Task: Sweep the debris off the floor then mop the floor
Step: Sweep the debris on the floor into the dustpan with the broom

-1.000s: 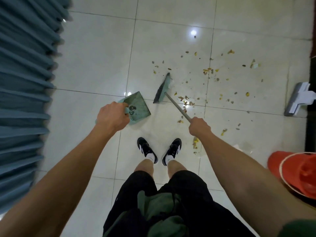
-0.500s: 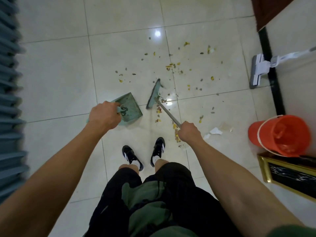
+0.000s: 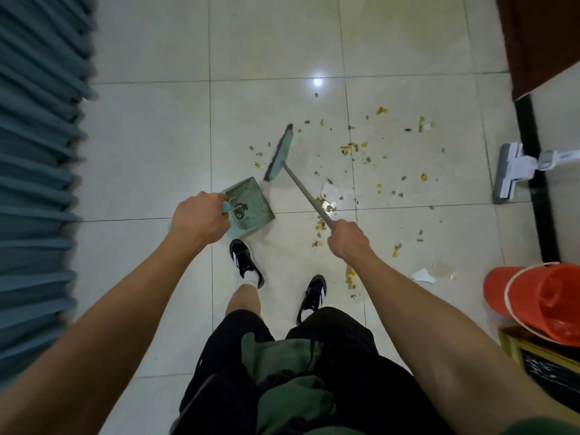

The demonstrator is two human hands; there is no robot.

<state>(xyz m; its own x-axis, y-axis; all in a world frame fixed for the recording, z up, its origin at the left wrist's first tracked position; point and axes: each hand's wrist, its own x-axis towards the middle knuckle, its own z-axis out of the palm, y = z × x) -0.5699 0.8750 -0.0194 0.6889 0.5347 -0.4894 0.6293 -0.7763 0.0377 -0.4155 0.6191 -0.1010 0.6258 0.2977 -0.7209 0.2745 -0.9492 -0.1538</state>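
My left hand grips the handle of a pale green dustpan, held low over the tiled floor with its mouth facing away from me. My right hand grips the grey handle of a broom, whose green head rests on the floor just beyond the dustpan. Yellow and brown debris lies scattered across the tiles to the right of the broom head, with more crumbs near my right foot. A white flat mop lies on the floor at the right.
An orange bucket stands at the right, next to a gold-framed panel. Blue pleated curtains fill the left side. A dark wooden door and black threshold strip are at the upper right. Scraps of white paper lie on the tiles.
The view has swung, and I have stepped forward with my left foot. The broom head now rests farther out, beyond the dustpan's far corner. Both hands keep their grips.
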